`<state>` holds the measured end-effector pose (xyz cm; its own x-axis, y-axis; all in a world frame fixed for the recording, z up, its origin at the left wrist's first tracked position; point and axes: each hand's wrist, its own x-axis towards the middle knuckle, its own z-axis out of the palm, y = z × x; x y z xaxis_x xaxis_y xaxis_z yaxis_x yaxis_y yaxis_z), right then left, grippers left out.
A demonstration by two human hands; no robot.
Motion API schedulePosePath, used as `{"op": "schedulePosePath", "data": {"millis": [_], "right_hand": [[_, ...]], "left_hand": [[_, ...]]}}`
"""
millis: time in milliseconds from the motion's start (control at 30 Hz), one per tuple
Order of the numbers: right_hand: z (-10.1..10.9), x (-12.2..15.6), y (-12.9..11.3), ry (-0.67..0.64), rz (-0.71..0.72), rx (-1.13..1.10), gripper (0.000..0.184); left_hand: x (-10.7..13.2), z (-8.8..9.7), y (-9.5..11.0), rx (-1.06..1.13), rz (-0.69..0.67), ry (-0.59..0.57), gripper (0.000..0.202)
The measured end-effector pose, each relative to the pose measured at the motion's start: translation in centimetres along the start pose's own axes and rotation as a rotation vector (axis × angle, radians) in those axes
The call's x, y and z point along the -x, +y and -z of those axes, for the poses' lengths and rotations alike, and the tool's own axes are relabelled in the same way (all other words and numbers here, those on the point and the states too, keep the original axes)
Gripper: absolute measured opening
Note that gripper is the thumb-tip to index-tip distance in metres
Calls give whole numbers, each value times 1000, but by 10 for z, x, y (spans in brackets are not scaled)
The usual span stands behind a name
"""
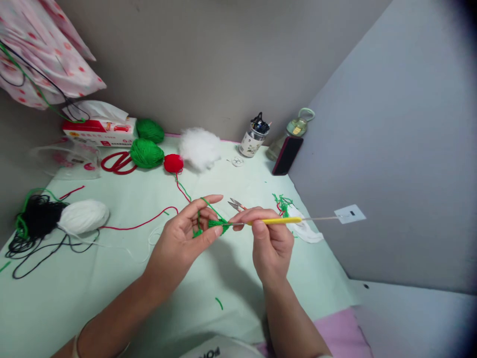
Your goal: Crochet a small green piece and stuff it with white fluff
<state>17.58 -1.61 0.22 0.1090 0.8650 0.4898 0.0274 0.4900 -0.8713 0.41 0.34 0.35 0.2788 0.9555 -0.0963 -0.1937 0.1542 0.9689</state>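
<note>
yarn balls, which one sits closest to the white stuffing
The small red ball, beside the stuffing; both green balls and the white ball lie farther left.

- Green crochet piece [218, 225]: partly hidden by left hand [186, 233].
- Small scissors [235, 204]: handles behind right hand [275, 243].
- Spotted cloth [48, 49], above tabletop's [100, 278] far left corner: cut off.

There are two hands [182, 236], one hook [283, 220], one green piece [215, 224]; two green balls [147, 153], one red ball [173, 163] and one white ball [85, 216], four in all; one black bundle [40, 216], one tissue pack [112, 133], one tub [80, 169], one stuffing clump [200, 148], one pen cup [250, 143], one bottle [297, 127], one phone [287, 156].
</note>
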Motion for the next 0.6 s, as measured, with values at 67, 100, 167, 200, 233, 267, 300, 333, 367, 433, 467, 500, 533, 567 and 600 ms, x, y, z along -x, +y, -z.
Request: {"op": "schedulePosePath", "data": {"millis": [67,100,167,200,233,267,300,333,367,433,467,500,533,567,600], "right_hand": [[-1,1,-1,7,48,32,22],[-2,2,-1,11,68,33,22],[-2,2,0,1,95,35,22],[-2,2,0,-11,105,49,22],[-2,1,1,-25,116,70,22],[-2,1,2,-41,130,97,23],[-1,1,2,-53,147,128,24],[-1,1,3,-60,175,160,25],[-1,1,4,-65,216,189,25],[-1,3,7,-75,320,251,27],[-2,4,9,-82,376,303,29],[-2,6,11,-89,423,369,30],[-2,8,12,-97,455,440,33],[-2,10,14,-96,471,507,37],[-1,12,14,-87,476,558,41]], "left_hand": [[1,0,0,-54,-19,17,41],[2,1,0,-75,-27,22,41],[2,1,1,-103,-36,31,39],[1,1,1,-114,-41,40,38],[1,1,2,-126,-45,54,38],[1,0,2,-141,-48,72,37],[1,-1,2,-161,-53,94,36],[2,-3,2,-185,-62,120,35],[2,-4,1,-212,-79,147,34],[5,-8,-2,-258,-139,201,32],[6,-9,-3,-265,-172,220,33],[7,-11,-4,-247,-188,234,34],[7,-12,-5,-197,-175,232,37],[7,-13,-5,-112,-129,200,42],[7,-13,-4,-1,-56,149,47]]}}
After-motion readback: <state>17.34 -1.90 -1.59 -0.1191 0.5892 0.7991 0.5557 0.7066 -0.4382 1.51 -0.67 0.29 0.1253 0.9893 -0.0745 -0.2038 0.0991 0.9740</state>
